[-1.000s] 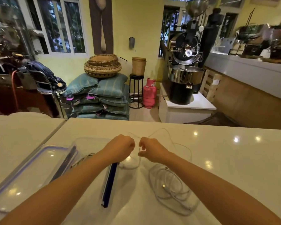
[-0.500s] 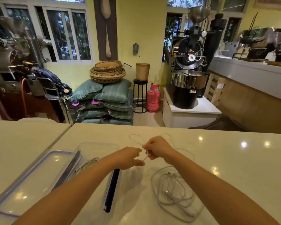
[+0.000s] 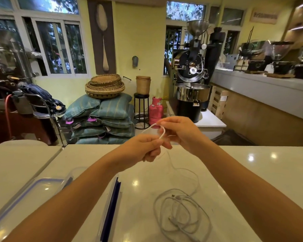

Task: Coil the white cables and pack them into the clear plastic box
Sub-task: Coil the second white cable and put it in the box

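Observation:
Both hands are raised above the white counter, holding one white cable [image 3: 162, 132] bent into a small loop. My left hand [image 3: 143, 148] pinches the loop's lower end. My right hand [image 3: 179, 134] grips its top, and the cable's tail drops from the hands to the counter. A loose heap of white cables [image 3: 181, 213] lies on the counter under my right forearm. The clear plastic box [image 3: 110, 206] with a dark blue clip sits under my left forearm, mostly hidden. Its blue-rimmed lid [image 3: 24, 196] lies to the left.
The white counter [image 3: 252, 172] stretches right and ends at a far edge just behind my hands. A seam splits it from a second counter [image 3: 16, 165] on the left. Beyond stand stacked sacks, baskets, a pink gas cylinder and a coffee roaster.
Both hands rose from the counter surface and now hold the cable up as a small loop. The view tilted up and the cable's tail lifted off the counter.

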### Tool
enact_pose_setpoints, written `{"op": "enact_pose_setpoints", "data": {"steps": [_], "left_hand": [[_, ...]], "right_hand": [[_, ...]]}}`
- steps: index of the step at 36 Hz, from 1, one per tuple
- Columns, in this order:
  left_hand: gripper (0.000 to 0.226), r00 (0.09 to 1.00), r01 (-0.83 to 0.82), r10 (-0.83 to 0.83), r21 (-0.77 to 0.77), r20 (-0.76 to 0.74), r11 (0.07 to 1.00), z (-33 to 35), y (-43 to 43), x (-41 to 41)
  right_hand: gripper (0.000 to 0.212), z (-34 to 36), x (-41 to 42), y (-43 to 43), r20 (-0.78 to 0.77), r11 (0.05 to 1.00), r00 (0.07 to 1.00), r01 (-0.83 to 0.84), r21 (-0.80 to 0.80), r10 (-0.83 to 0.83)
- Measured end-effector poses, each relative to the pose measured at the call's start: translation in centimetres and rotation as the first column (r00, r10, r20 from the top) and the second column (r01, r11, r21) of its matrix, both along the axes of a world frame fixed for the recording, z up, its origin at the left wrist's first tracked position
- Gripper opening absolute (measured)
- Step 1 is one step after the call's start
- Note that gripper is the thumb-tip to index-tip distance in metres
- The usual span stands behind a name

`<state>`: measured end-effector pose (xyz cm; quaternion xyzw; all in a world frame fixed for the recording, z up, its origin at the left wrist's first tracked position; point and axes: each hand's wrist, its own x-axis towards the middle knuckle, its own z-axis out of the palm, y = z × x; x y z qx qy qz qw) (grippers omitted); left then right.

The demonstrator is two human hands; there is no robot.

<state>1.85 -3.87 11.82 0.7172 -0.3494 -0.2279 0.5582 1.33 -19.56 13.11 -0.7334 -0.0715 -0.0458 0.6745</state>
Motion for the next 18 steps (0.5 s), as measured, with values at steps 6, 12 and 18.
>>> {"op": "enact_pose_setpoints", "data": {"steps": [6, 12, 18], "left_hand": [[0.021, 0.991, 0.095, -0.115, -0.231, -0.075, 0.968, 3.4, -1.1, -0.5], [0.031, 0.986, 0.134, -0.161, -0.346, -0.051, 0.929, 5.7, -3.1, -0.3], [0.029, 0.996, 0.069, -0.082, -0.386, -0.019, 0.920, 7.1, -4.0, 0.5]], "right_hand": [[0.024, 0.2, -0.3, 0.0, 0.175, 0.998, 0.982, -0.064, -0.018, 0.067], [0.032, 0.0, -0.9, 2.1, 0.218, 0.995, 0.975, 0.024, 0.095, -0.044], [0.018, -1.8, -0.8, 3.6, 0.099, 0.985, 0.982, -0.167, 0.035, 0.162]]}}
